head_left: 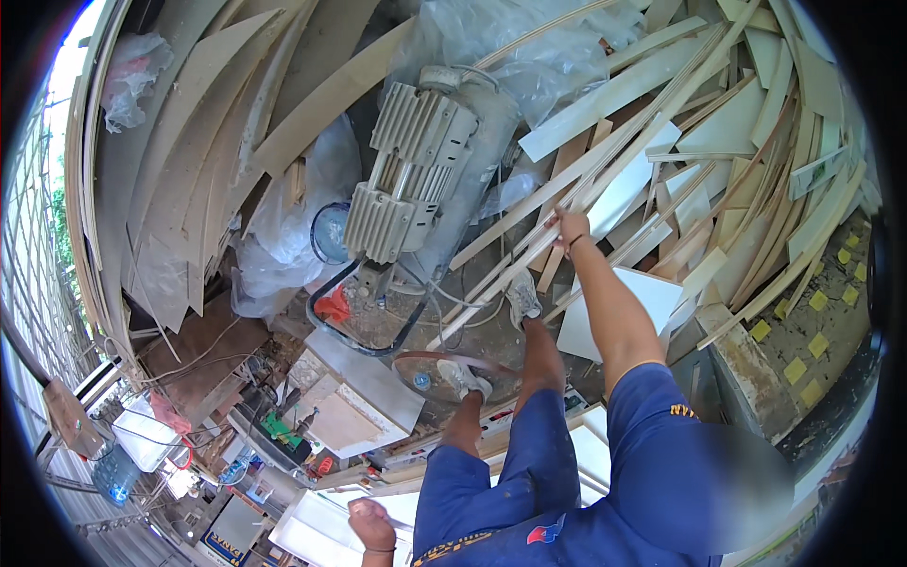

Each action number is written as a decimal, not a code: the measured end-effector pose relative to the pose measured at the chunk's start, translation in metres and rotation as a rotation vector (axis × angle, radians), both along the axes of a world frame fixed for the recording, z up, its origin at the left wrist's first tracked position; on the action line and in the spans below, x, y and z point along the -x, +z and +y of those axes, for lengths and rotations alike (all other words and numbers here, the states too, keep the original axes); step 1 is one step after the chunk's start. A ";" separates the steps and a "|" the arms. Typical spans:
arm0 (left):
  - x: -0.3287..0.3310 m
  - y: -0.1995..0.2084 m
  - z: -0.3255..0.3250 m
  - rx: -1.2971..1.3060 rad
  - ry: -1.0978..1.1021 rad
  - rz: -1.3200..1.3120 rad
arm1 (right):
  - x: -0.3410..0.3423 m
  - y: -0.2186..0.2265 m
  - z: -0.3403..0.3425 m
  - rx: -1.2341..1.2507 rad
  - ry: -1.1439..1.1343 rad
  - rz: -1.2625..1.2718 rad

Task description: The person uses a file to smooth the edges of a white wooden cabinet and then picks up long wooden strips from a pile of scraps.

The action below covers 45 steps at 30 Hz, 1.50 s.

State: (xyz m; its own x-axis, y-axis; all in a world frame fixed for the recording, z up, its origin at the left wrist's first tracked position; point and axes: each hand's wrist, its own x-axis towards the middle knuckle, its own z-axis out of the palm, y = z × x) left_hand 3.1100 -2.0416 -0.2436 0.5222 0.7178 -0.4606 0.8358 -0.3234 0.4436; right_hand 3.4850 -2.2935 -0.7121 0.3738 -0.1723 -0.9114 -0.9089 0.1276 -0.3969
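My right hand reaches forward with its fingers closed around long, thin wooden strips, which slant from the floor by my feet up into the scrap pile. Just how many strips the fingers hold I cannot make out. Low at the left of my body, my left hand is loosely curled, with nothing visible in it. Beside the right hand lie white board offcuts and more strips, heaped at an angle. A white panel lies below my right forearm.
A grey air compressor with a black tube handle stands ahead, cables around it. Large board offcuts lean at the left. Clear plastic sheeting lies behind. A low cabinet and a concrete ledge flank my legs.
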 end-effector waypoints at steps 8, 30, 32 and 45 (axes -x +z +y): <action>0.027 0.012 0.023 -0.282 -0.264 0.336 | -0.185 0.013 -0.106 0.103 -0.380 -0.401; 0.107 -0.048 0.078 -0.220 -0.529 -0.050 | -0.058 0.094 -0.019 0.363 -0.189 -0.433; 0.074 -0.025 0.071 -0.074 -0.422 0.017 | -0.092 0.110 -0.048 0.451 -0.228 -0.530; -0.059 -0.022 0.236 0.751 -0.076 -0.441 | 0.207 0.350 0.130 -0.288 -0.315 -0.508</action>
State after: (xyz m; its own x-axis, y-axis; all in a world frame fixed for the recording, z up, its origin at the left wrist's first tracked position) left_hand 3.1689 -1.8058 -0.2653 0.7984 0.2611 -0.5426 0.5260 0.1362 0.8395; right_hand 3.2779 -2.1635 -0.3616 0.7408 -0.1196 -0.6610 -0.5196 0.5218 -0.6766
